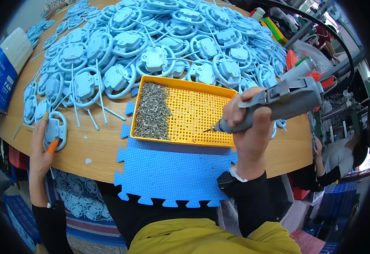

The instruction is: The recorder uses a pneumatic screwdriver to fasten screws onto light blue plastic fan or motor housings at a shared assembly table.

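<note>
At the table's left edge, my left hand (39, 148) grips a light blue plastic ring-shaped part (57, 130) with a block at its centre. An orange cover sits on one digit, which presses on the part's near side. My right hand (252, 129) is wrapped round a grey powered screwdriver (280, 101). The screwdriver's thin bit points left, over the right half of a yellow perforated tray (202, 108). Small metal screws (151, 112) lie heaped in the tray's left part. Beneath the tray, a blue foam mat (172, 173) reaches past the table's near edge.
A large pile of similar light blue parts (155, 58), many with thin stems, covers the far table. A blue and white box (7, 70) stands at the left. More parts (81, 197) lie below the table. At the right, another person (341, 158) is partly visible.
</note>
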Demonstrator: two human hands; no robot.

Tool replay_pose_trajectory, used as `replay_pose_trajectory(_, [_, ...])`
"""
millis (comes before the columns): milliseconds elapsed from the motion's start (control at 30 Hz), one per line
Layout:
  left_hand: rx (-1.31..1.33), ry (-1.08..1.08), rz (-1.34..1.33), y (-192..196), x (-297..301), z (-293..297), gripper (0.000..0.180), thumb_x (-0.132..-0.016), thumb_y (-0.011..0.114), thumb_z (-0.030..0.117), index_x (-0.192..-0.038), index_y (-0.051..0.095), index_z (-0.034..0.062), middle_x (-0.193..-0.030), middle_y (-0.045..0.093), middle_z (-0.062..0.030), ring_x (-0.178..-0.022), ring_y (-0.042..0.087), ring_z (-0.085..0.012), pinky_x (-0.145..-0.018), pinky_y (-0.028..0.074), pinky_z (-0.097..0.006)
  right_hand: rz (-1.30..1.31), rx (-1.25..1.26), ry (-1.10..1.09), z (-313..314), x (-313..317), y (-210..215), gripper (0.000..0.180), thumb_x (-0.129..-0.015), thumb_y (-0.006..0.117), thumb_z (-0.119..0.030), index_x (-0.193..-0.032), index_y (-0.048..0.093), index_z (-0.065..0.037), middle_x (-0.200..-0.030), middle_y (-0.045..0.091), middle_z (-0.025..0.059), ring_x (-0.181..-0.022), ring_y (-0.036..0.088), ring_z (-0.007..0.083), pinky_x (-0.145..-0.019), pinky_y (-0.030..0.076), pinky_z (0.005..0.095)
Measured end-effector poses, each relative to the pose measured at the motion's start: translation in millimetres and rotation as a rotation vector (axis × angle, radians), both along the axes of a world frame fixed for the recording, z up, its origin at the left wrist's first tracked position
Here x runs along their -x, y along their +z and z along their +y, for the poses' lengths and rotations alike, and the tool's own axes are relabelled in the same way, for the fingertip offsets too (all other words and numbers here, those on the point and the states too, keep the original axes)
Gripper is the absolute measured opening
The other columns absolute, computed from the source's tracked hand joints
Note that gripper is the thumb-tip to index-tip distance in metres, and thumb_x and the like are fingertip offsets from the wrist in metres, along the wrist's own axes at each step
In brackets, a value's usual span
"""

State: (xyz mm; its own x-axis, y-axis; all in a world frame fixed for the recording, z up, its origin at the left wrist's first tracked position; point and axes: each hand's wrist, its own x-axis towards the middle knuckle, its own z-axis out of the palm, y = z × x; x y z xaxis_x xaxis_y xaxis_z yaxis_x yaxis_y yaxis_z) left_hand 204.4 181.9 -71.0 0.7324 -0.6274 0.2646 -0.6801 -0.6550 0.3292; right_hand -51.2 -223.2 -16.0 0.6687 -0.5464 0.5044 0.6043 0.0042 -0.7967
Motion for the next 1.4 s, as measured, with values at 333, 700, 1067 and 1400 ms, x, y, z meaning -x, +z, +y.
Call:
replay_pose_trajectory(333, [0.02,-0.167,0.193,48,119,-88,0.079,-0.062,0.077,0.014,-0.134,0.046,0.0028,-0.109,0.054,-0.0127,-0.1,0.05,-0.0268,-0.094,0.037,-0.038,0.038,-0.037,-0.012,-9,-2,-8,0.034,-0.084,0.071,-0.027,-0.092,0.053,0.0,-0.06,0.051,0.0043,-0.051,0.052,0.0129,-0.046,0.041,0.0249])
replay_pose_trajectory(700, [0.197,-0.382,0.098,23,183,-159,0.09,-0.066,0.082,0.033,-0.139,0.038,0.0042,-0.107,0.053,-0.0137,-0.102,0.049,-0.0325,-0.096,0.029,-0.052,-0.029,-0.053,-0.015,6,6,22,0.052,-0.079,0.074,-0.044,-0.101,0.053,-0.001,-0.064,0.052,0.0045,-0.055,0.052,0.0156,-0.049,0.041,0.0258])
replay_pose_trajectory(1067, [0.26,-0.36,0.159,14,187,-157,0.093,-0.067,0.08,0.03,-0.143,0.033,0.0018,-0.108,0.054,-0.0124,-0.107,0.048,-0.0317,-0.095,0.03,-0.048,0.058,-0.078,0.209,84,-3,24,0.024,-0.067,0.071,-0.002,-0.087,0.058,0.002,-0.071,0.059,0.0078,-0.06,0.057,0.013,-0.055,0.048,0.0246])
replay_pose_trajectory(1400, [0.255,-0.357,0.189,16,182,-161,0.094,-0.066,0.081,0.026,-0.145,0.032,0.0075,-0.108,0.054,-0.0066,-0.108,0.047,-0.0278,-0.098,0.026,-0.056,0.205,0.179,0.178,94,-19,19,0.047,-0.079,0.075,-0.04,-0.09,0.049,-0.003,-0.058,0.051,0.0071,-0.051,0.05,0.0176,-0.044,0.039,0.0275])
